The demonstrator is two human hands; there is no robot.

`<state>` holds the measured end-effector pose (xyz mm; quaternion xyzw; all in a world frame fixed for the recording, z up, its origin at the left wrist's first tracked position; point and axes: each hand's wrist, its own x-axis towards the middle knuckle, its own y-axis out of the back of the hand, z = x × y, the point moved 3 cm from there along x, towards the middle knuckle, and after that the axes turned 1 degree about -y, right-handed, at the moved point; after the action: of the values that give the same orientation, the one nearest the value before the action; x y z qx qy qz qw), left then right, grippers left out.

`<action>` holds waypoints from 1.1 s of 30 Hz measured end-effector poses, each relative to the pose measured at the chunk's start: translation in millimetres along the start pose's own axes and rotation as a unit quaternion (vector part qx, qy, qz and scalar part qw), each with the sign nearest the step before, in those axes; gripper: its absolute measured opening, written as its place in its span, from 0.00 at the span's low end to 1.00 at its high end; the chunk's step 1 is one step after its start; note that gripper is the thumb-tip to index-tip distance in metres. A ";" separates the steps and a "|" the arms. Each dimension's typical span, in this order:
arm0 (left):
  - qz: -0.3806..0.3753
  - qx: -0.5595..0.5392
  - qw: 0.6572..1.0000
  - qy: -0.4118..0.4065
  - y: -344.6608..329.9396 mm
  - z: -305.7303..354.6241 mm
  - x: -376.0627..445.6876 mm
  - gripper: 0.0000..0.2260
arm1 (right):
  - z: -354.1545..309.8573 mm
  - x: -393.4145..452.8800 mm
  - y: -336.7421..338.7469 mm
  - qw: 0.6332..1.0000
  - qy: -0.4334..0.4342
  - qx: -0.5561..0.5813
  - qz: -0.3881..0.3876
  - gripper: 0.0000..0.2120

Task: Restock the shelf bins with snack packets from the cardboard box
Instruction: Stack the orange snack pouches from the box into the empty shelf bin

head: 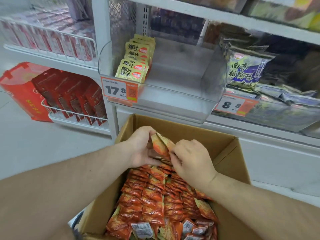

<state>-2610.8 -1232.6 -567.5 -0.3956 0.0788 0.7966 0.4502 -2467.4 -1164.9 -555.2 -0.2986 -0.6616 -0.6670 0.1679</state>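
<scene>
An open cardboard box [223, 146] stands below the shelf, packed with several rows of orange-red snack packets [150, 196]. Above its far end my left hand [142, 148] and my right hand [192, 158] both grip a small bunch of orange packets [160, 144], lifted clear of the rows. Straight above is a clear plastic shelf bin [181, 94]. A row of yellow packets [135, 63] stands along its left side; the rest of the bin floor is bare.
A price tag reading 17.8 [119, 90] hangs on the bin front. Dark blue packets [245, 70] fill the bin to the right, tagged 8.8 [233, 105]. Red boxes [72, 96] sit in wire racks at left, beside a red bag [19, 90] on the floor.
</scene>
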 end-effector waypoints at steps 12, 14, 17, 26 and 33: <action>-0.039 0.072 0.974 -0.213 -27.0 30.5 -48.4 0.15 | 22.4 37.3 79.2 0.862 -0.458 0.188 -0.111 0.26; -0.064 0.079 0.971 -0.217 -33.6 32.2 -51.6 0.15 | 34.8 40.2 79.1 0.792 -0.508 0.306 -0.143 0.29; -0.105 0.075 0.967 -0.222 -49.9 32.9 -54.2 0.16 | 35.7 45.6 76.0 0.757 -0.487 0.415 -0.130 0.13; -0.094 0.060 0.970 -0.215 -63.9 42.2 -55.4 0.14 | 47.8 52.4 70.7 0.676 -0.508 0.512 -0.149 0.10; 0.161 0.337 0.804 -0.464 -20.8 138.6 -70.4 0.06 | 53.8 76.4 64.5 0.695 -0.513 0.490 -0.118 0.08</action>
<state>-2652.3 -1199.8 -419.8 0.2155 0.1862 0.8695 0.4036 -2476.4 -1103.3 -460.2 -0.3892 -0.9080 -0.0054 -0.1552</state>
